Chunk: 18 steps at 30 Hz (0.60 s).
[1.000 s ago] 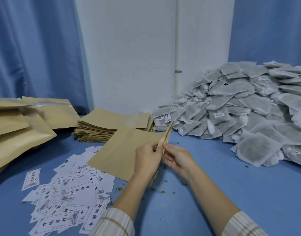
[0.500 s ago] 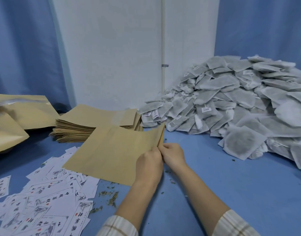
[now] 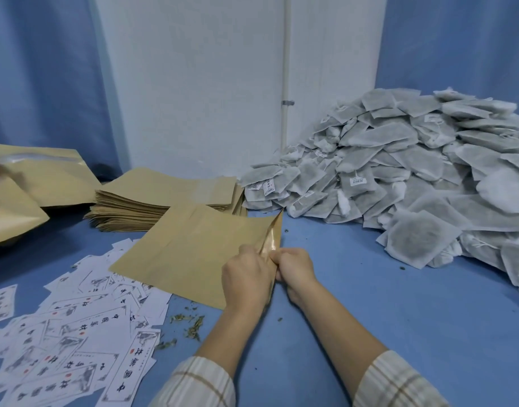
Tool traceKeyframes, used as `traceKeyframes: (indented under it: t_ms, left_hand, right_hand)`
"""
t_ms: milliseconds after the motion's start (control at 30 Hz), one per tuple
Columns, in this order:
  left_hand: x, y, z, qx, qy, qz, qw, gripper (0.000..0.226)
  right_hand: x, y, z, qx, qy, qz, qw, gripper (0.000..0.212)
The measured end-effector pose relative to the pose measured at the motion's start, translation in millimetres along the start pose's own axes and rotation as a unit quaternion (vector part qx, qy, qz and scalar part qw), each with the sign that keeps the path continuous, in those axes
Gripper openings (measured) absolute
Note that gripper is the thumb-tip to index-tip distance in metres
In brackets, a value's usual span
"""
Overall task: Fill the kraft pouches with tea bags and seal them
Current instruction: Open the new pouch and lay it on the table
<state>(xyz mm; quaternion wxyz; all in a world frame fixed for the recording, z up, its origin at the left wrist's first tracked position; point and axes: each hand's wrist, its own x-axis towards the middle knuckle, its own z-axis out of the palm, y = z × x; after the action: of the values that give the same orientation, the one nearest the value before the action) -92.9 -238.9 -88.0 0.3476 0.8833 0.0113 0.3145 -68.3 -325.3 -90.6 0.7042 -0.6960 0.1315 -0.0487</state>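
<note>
An empty kraft pouch (image 3: 193, 245) lies slanted over the blue table in front of me, its mouth on the right. My left hand (image 3: 246, 280) grips the near side of the mouth and my right hand (image 3: 293, 267) pinches the other side. The mouth is parted a little and a shiny lining shows inside. A big heap of grey tea bags (image 3: 413, 177) fills the right side of the table, beyond my right hand.
A stack of flat kraft pouches (image 3: 164, 198) sits behind the held pouch. Larger filled kraft bags (image 3: 32, 189) lie at the far left. Several printed white labels (image 3: 67, 333) are scattered at the front left, with loose tea crumbs (image 3: 187, 324) beside them.
Both hands have stayed on the pouch's mouth, and its two sides have come apart so the lining shows. My view has swung to the right.
</note>
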Motion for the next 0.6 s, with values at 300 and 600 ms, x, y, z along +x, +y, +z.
traceKeyframes:
  t_ms: [300, 600]
  left_hand:
    - [0, 15, -12, 0.146, -0.028, 0.083, 0.985, 0.011]
    - [-10, 29, -15, 0.244, -0.015, 0.196, 0.95, 0.037]
  right_hand:
    - [-1, 0, -2, -0.074, 0.021, -0.122, 0.99, 0.018]
    - [7, 2, -10, -0.458, 0.093, -0.379, 0.799, 0.011]
